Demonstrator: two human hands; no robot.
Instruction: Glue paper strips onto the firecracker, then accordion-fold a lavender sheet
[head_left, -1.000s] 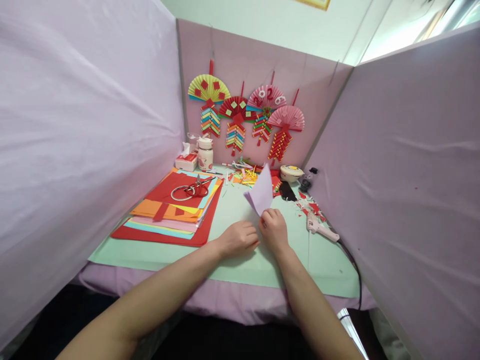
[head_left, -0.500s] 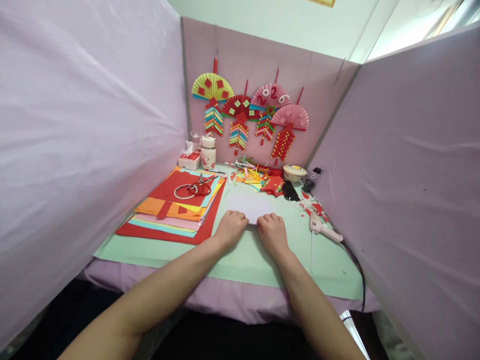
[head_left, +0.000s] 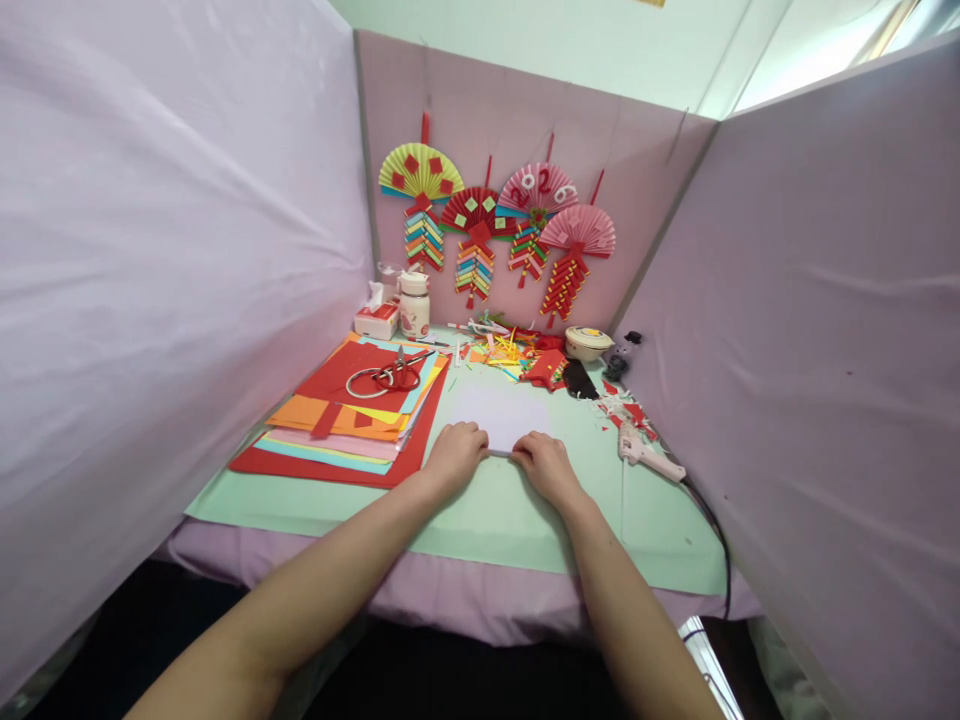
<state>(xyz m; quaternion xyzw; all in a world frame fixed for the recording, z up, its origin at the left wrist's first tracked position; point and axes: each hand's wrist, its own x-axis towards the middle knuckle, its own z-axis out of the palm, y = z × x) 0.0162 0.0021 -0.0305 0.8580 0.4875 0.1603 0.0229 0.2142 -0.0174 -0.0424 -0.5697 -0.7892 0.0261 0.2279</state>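
A pale lilac sheet of paper lies on the light green table covering in front of me. My left hand pinches the left part of its near edge, fingers curled. On the right part of that same edge my right hand is closed, thumb and fingers together. Between the two hands the near edge looks like a narrow folded strip. To the left of my left hand lies a stack of coloured paper, with red-handled scissors and a white ring on it.
A hot glue gun with a black cord lies at the right. Paper scraps, a lidded bowl, a bottle and a tissue box stand along the back. Paper fan ornaments hang on the rear panel.
Both hands have shifted slightly toward me along with the paper's near edge. The fingers are less bunched over it, and more of the lilac sheet shows.
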